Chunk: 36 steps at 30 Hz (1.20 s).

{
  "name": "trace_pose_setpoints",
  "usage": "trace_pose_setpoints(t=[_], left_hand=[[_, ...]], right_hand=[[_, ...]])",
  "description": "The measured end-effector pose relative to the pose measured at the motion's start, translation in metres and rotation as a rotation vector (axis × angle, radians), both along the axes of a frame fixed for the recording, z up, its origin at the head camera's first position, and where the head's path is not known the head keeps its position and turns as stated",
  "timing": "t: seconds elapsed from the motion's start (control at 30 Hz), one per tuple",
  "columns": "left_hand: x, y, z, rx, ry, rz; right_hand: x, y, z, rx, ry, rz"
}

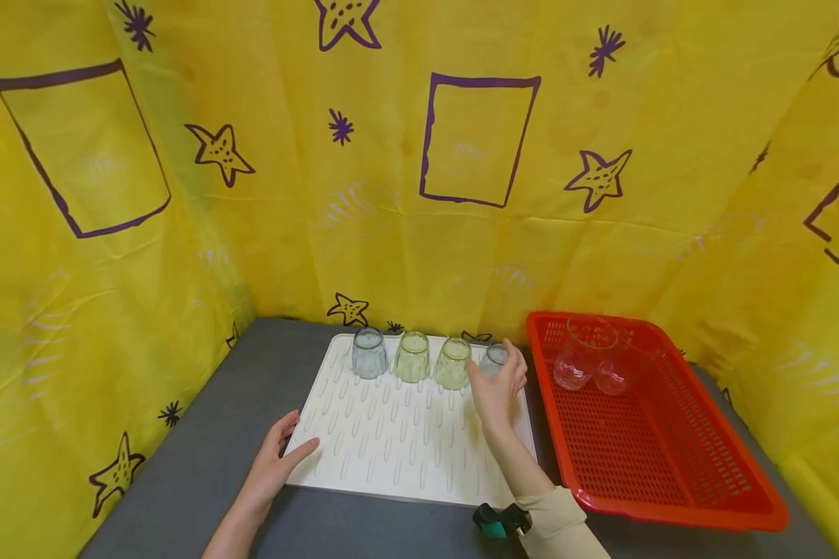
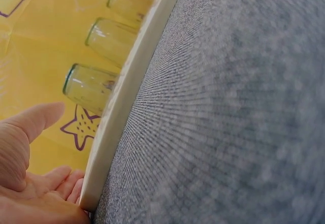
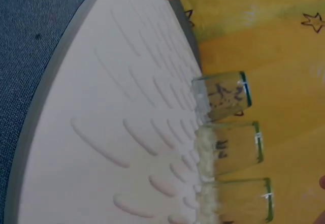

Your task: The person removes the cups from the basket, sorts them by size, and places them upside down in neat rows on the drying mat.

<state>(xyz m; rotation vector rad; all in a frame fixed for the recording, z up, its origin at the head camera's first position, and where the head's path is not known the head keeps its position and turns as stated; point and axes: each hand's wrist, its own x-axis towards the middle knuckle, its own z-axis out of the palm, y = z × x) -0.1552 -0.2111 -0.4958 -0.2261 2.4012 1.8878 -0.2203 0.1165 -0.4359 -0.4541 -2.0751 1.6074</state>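
A white ridged drying mat (image 1: 398, 435) lies on the dark table. Along its far edge, tumblers stand base up in a row: a bluish one (image 1: 370, 355), two greenish ones (image 1: 412, 359) (image 1: 453, 365), and another bluish tumbler (image 1: 493, 359) at the right end. My right hand (image 1: 498, 388) holds that right-end tumbler, thumb at its left and fingers at its right, partly hiding it. At the mat's near left corner is my left hand (image 1: 273, 460), thumb spread over the mat and fingers along its side edge. In the left wrist view its fingers (image 2: 66, 183) touch the edge.
A red perforated basket (image 1: 573, 481) stands right of the mat. In its far left part are two clear glasses (image 1: 575, 361) (image 1: 611, 376). A yellow patterned cloth (image 1: 391, 256) hangs behind and at both sides. Grey table surface (image 1: 217, 411) shows left of the mat.
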Motion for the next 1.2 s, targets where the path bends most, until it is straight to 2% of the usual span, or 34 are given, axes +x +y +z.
trace_pose_setpoints(t=[0.33,0.43,0.53,0.73,0.87,1.2], left_hand=[[0.0,0.0,-0.001,-0.005,0.009,0.004],[0.0,-0.001,-0.002,-0.007,0.013,0.005],[-0.001,-0.001,-0.002,-0.016,0.009,0.002],[-0.001,0.0,-0.001,-0.024,0.001,0.006],[0.0,0.001,0.0,-0.03,0.008,0.002],[0.001,0.001,0.0,-0.043,0.003,0.005]], right_hand=[[0.043,0.014,0.056,-0.059,0.017,0.274],[0.053,0.025,0.071,-0.071,0.026,0.334],[0.06,0.038,0.081,-0.065,0.036,0.361],[0.069,0.064,0.093,-0.051,-0.015,0.334],[0.07,0.084,0.098,0.006,-0.042,0.293],[0.052,0.15,0.095,0.217,-0.078,0.153]])
